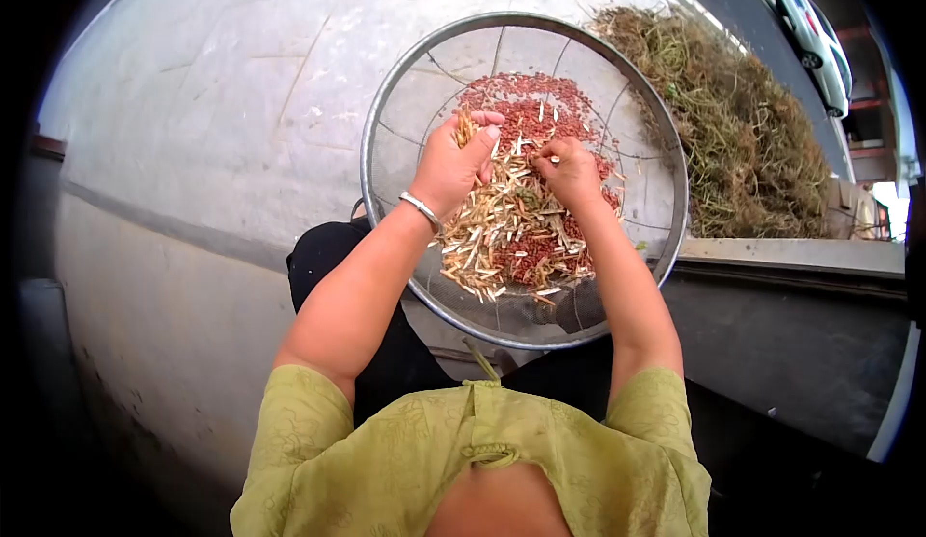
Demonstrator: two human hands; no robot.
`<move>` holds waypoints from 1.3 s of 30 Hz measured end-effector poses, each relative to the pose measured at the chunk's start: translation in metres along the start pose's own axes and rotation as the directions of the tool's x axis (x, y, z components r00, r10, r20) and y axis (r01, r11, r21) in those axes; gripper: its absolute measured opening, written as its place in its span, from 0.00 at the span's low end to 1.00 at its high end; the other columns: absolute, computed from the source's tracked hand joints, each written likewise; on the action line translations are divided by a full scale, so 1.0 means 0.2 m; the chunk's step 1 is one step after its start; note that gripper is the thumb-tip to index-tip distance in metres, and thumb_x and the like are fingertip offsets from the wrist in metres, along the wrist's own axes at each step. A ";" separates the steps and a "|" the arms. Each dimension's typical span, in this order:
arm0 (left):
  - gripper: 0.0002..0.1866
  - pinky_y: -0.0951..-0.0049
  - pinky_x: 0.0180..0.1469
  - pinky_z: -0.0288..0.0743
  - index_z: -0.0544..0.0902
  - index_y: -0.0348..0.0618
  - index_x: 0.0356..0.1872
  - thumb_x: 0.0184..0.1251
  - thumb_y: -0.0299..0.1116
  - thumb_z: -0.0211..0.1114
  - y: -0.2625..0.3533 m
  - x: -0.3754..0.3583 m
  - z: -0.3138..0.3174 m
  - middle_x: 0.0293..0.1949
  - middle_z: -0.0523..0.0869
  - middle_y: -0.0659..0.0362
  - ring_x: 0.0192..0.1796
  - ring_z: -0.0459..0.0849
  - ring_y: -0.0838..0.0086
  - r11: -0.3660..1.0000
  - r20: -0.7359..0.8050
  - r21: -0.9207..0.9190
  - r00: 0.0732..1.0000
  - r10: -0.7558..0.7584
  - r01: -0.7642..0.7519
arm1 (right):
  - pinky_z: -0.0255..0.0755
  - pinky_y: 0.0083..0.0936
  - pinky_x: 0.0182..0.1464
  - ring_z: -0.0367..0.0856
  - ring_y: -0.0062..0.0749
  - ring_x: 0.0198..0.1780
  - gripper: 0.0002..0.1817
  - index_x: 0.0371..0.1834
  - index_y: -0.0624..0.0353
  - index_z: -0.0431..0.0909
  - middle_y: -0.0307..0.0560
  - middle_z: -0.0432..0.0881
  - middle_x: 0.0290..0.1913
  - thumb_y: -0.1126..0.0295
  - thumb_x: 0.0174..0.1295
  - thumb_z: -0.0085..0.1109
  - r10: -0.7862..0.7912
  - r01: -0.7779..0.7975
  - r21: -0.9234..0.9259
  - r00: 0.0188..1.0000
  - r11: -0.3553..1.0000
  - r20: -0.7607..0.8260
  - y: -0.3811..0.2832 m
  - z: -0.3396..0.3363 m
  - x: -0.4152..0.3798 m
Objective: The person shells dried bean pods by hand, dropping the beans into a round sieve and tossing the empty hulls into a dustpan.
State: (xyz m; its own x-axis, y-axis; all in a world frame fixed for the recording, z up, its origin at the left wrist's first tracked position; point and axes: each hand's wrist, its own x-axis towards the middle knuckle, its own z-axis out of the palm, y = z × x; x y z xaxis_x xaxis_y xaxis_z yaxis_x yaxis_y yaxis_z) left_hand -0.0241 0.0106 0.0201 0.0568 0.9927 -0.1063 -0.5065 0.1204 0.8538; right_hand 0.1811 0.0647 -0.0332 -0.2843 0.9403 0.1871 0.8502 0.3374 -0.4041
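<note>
A round sieve with a metal rim rests across my lap. Inside it, small red beans lie spread toward the far side, and pale dry pod husks are heaped over the nearer left part. My left hand, with a bracelet at the wrist, curls around a bunch of husks above the heap. Over the right side of the pile, my right hand has its fingertips pinched together among beans and husks. A small pale bit shows at those fingertips, too small to name.
Beyond the sieve on the right lies a large heap of dried plants. Pale concrete ground extends to the left. A low ledge runs along the right, and a white car is parked farther off.
</note>
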 end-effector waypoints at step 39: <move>0.05 0.79 0.30 0.67 0.74 0.41 0.33 0.62 0.29 0.60 -0.22 -0.06 0.15 0.26 0.77 0.62 0.27 0.72 0.82 0.764 0.123 0.615 0.981 0.152 -0.195 | 0.78 0.17 0.35 0.81 0.21 0.32 0.07 0.41 0.66 0.75 0.42 0.80 0.34 0.78 0.60 0.55 0.170 -0.382 0.920 0.916 0.092 0.363 -0.16 -0.23 -0.29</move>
State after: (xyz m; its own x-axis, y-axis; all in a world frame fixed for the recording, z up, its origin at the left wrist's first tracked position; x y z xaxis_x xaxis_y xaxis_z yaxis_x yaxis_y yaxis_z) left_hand 0.0227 -0.0068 -0.0012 0.0846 0.9925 0.0881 0.1307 -0.0987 0.9865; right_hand 0.1898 -0.0023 0.0097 -0.2771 0.9347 -0.2225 -0.2204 -0.2873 -0.9322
